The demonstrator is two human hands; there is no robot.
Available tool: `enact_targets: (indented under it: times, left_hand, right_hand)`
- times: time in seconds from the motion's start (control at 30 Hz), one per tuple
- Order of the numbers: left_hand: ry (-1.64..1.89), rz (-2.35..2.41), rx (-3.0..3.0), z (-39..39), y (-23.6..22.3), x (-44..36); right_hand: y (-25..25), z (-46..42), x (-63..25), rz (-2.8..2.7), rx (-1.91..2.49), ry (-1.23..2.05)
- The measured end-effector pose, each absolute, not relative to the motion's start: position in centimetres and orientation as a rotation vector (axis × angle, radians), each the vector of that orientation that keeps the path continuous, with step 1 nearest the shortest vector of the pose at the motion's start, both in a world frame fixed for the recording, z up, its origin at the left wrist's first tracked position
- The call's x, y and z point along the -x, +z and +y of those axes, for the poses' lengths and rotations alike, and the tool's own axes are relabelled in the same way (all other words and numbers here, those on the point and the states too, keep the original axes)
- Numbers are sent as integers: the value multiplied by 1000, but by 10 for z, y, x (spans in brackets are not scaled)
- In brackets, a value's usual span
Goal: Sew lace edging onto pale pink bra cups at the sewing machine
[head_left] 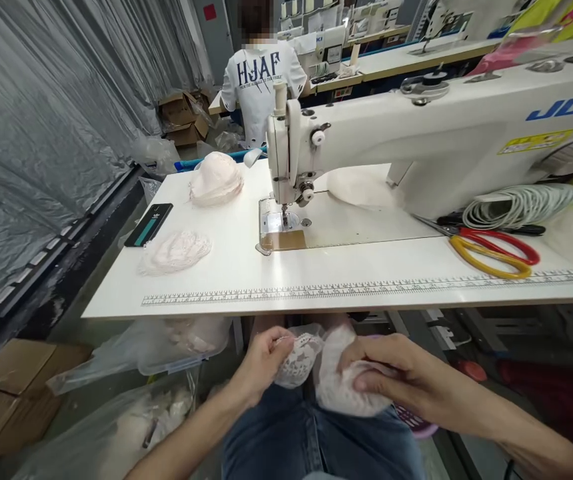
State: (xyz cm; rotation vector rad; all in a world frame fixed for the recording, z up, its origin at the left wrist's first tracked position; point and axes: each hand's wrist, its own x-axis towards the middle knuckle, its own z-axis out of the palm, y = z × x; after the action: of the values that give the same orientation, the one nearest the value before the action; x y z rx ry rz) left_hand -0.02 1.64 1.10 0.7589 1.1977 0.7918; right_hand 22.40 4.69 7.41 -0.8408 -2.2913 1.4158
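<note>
My left hand (266, 360) pinches the edge of a small white lace piece (299, 360) above my lap. Beside it, my right hand (386, 373) is closed around a bunched wad of pale lace fabric (336, 380). The two pieces meet or overlap between my hands; whether they are joined I cannot tell. Both hands are below the table's front edge. On the table lie a flat stack of pale lace pieces (179, 252) and a rounded pile of pale pink cups (216, 177). The sewing machine (291, 153) stands beyond my hands, no fabric visible under its needle.
Scissors with red and yellow handles (491, 253) lie at the right near coiled pale cord (516, 205). A dark phone-like object (149, 225) rests at the left table edge. A printed ruler (316, 291) runs along the front. A co-worker (261, 87) sits ahead; cardboard boxes (11, 393) stand lower left.
</note>
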Motion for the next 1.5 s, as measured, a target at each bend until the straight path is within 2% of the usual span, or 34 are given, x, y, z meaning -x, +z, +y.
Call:
enact_targets:
  times: [0.1,0.27,0.43,0.83,1.27,1.37,1.5]
  left_hand:
    - [819,1142,-777,23,11,-15]
    - [848,1153,-770,22,17,-25]
    - [850,963,-833,14,23,-18]
    - [678,1005,-823,16,19,-8]
    - [761,1096,-946,13,5,-12]
    - [753,1092,-865,13,7,-9]
    - [683,1039,-717,12,12,2]
  right_hand:
    - [69,45,-213,-2193,728,1586]
    - [36,49,-191,-2149,976,1238]
    - [26,48,-183,-2096,1192,1229]
    - [29,54,-186,-2207,1144,1114]
    - [17,52,-176,-2357,1052,875]
    - [13,53,-178,-2358,1085,907]
    - [16,55,-185,-2270,1132,1167]
